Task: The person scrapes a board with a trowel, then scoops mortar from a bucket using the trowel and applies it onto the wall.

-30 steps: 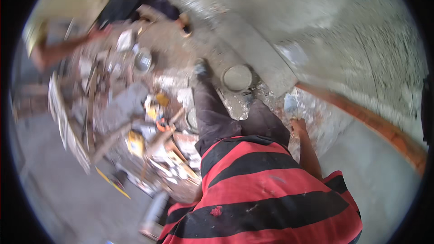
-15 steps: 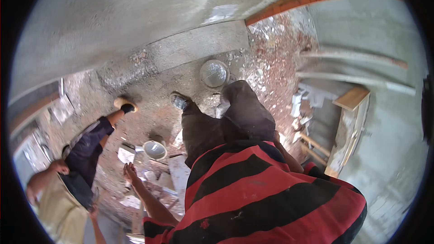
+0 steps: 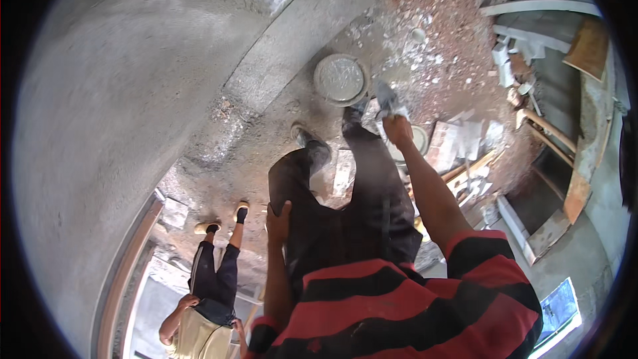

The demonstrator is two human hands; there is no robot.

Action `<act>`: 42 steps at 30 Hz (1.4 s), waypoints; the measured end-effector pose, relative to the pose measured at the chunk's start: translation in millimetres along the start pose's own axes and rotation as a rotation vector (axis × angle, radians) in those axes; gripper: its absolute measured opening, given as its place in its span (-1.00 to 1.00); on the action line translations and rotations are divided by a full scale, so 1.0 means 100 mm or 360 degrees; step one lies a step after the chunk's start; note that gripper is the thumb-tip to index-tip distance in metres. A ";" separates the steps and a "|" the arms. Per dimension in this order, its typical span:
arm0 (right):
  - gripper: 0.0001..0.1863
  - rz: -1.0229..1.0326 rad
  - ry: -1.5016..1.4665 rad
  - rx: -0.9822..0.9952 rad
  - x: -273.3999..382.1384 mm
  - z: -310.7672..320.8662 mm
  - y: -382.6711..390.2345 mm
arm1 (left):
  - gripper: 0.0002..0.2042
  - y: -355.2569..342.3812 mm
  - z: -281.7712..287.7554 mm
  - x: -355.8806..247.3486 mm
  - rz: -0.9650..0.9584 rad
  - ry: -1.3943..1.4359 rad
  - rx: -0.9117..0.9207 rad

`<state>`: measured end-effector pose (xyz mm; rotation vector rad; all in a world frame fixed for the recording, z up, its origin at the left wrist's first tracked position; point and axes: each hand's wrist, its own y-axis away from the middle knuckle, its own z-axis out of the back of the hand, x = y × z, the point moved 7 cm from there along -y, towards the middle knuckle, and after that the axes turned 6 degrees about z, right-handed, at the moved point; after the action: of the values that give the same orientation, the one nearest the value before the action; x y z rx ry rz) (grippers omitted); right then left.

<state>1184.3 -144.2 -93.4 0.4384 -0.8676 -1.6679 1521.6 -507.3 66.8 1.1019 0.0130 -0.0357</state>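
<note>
Right grip (image 3: 397, 129): closed around the handle end of a trowel (image 3: 387, 98); blade grey, directed toward the far side, just right of and near to a round basin (image 3: 345, 102). Bare forearm, extended from near right.

Left grip (image 3: 278, 221): laid against the left thigh of dark trousers (image 3: 296, 183); spread or curled, cannot tell, partly hidden.

Basin contents: grey wet mix (image 3: 339, 78), almost up to the rim. Second round container (image 3: 425, 138): right of the right leg, partly covered by hand and forearm.

Between the legs: pale block (image 3: 342, 174), on the floor. Left foot: one worn shoe (image 3: 300, 135).

Near: striped shirt (image 3: 372, 292), red and black.

Far: grey slab (image 3: 302, 36), flat, along the foot of a grey wall (image 3: 133, 80) at left. Far right: reddish rubble (image 3: 432, 43) with white chips.

Right: brown board (image 3: 590, 50), pale battens (image 3: 541, 5), wooden sticks (image 3: 548, 126). Near right: blue pane (image 3: 560, 307), pale-framed.

Near left: co-worker (image 3: 196, 332), upright, beige top, dark trousers, tan footwear, both hands near the waist.
</note>
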 end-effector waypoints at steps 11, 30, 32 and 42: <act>-0.44 -0.0081 -0.0100 0.0260 1.35 -1.41 -0.86 | 0.04 -1.05 0.89 -0.17 0.0183 -0.0651 0.0163; -0.56 -0.0194 -0.1322 -0.0005 0.69 -2.84 -1.38 | -0.46 -1.88 0.72 -0.59 -0.0128 -0.1598 -0.0411; -0.59 -0.0039 -0.1448 -0.0279 0.80 -2.68 -0.90 | -0.47 -1.83 0.73 -0.67 -0.0151 -0.1588 -0.0501; -0.72 0.0009 -0.2060 -0.0192 0.69 -1.62 -0.24 | -0.35 -1.35 0.91 -1.07 -0.0445 -0.1459 -0.0540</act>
<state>1260.4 -258.7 -206.7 -0.8538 -1.6335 -1.9057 1409.4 -647.3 -9.0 0.6594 -0.6274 -0.7590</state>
